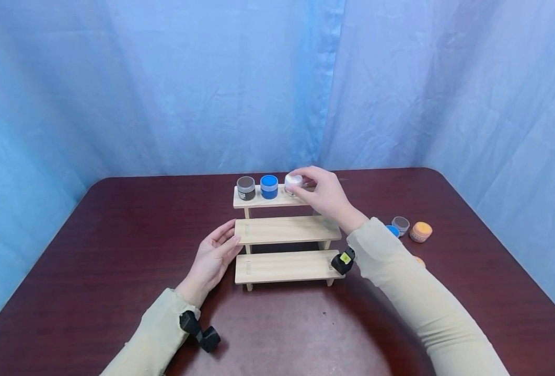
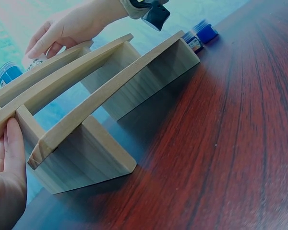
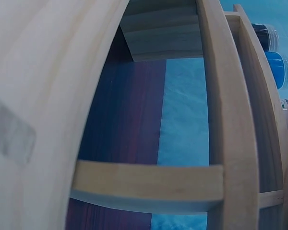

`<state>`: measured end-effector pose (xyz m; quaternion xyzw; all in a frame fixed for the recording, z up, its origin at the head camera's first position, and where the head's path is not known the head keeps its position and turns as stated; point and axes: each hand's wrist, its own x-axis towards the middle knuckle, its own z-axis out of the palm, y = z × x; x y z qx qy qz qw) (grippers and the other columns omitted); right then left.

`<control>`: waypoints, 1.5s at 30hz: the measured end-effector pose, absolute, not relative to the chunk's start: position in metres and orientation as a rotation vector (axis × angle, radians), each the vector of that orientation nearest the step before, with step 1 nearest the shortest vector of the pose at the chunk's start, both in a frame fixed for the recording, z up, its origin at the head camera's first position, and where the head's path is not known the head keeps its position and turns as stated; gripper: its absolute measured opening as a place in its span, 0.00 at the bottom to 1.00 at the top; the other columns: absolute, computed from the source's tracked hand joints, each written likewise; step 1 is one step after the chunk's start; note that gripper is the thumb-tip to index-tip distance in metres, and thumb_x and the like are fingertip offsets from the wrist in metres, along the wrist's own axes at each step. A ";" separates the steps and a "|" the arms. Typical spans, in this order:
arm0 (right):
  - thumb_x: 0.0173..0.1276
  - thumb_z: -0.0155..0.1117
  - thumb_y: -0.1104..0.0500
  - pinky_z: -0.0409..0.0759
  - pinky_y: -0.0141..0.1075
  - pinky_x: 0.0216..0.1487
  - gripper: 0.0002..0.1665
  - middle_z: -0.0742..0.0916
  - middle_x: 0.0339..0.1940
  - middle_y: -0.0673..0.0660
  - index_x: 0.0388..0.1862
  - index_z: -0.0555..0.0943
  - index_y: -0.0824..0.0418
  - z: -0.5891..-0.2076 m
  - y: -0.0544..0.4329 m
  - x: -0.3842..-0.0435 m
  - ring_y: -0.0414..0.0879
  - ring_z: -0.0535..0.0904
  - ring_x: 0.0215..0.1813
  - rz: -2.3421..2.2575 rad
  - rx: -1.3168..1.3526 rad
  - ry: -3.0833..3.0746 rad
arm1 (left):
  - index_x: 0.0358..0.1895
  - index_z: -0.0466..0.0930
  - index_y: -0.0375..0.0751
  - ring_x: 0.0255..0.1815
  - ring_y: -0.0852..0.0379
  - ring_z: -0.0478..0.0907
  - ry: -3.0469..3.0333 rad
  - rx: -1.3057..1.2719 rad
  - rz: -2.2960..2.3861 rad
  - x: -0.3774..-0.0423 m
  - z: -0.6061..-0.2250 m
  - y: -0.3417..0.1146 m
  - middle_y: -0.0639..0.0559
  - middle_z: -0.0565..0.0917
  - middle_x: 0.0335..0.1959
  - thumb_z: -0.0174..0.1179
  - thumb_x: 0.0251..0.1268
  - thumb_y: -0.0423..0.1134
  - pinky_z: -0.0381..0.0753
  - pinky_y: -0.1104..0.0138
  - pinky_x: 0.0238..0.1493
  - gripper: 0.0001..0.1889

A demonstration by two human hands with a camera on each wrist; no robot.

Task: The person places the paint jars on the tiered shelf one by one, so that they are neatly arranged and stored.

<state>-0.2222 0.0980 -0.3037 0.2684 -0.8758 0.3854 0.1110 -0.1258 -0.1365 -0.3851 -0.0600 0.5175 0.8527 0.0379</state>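
While the left hand (image 1: 213, 259) grips the rack (image 1: 284, 230), the right hand (image 1: 328, 196) pinches the white jar (image 1: 292, 181) right of the blue jar (image 1: 269, 189).

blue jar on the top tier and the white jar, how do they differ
The white jar is pinched by the right hand; the blue jar stands untouched on the top tier. The white jar is partly hidden by that hand in the head view, while the blue jar shows whole. Both are short and round.

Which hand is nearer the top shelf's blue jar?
Right. The right hand pinches the white jar beside the blue jar; the left hand is lower, holding the middle shelf.
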 end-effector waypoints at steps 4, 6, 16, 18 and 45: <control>0.63 0.67 0.56 0.80 0.43 0.52 0.17 0.81 0.50 0.56 0.49 0.82 0.61 -0.303 0.097 -0.222 0.49 0.77 0.49 1.140 0.782 -2.576 | 0.70 0.55 0.29 0.37 0.68 0.78 1.583 -0.186 2.617 -0.126 -0.385 -0.137 0.56 0.74 0.41 0.45 0.67 0.19 0.80 0.77 0.44 0.28; 0.63 0.68 0.56 0.79 0.43 0.52 0.17 0.80 0.50 0.56 0.49 0.82 0.61 -0.303 0.097 -0.222 0.49 0.76 0.49 1.148 0.778 -2.579 | 0.70 0.54 0.29 0.37 0.68 0.78 1.584 -0.187 2.616 -0.126 -0.385 -0.137 0.56 0.74 0.41 0.45 0.67 0.19 0.80 0.77 0.44 0.28; 0.61 0.70 0.56 0.79 0.43 0.54 0.21 0.80 0.51 0.56 0.53 0.81 0.60 -0.301 0.098 -0.219 0.49 0.76 0.49 1.164 0.785 -2.559 | 0.70 0.54 0.28 0.37 0.68 0.78 1.576 -0.180 2.619 -0.125 -0.385 -0.139 0.56 0.74 0.40 0.45 0.67 0.19 0.80 0.78 0.43 0.29; 0.60 0.70 0.56 0.79 0.43 0.54 0.21 0.80 0.50 0.56 0.52 0.81 0.60 -0.300 0.099 -0.219 0.49 0.77 0.49 1.161 0.788 -2.549 | 0.71 0.53 0.28 0.37 0.68 0.78 1.574 -0.179 2.619 -0.126 -0.385 -0.139 0.56 0.74 0.40 0.45 0.67 0.19 0.80 0.78 0.42 0.29; 0.56 0.72 0.64 0.82 0.45 0.43 0.19 0.84 0.43 0.60 0.47 0.81 0.65 -0.303 0.135 -0.195 0.50 0.80 0.42 1.098 0.849 -2.379 | 0.71 0.54 0.29 0.36 0.68 0.78 1.571 -0.197 2.622 -0.129 -0.388 -0.139 0.56 0.75 0.39 0.45 0.67 0.20 0.80 0.78 0.41 0.28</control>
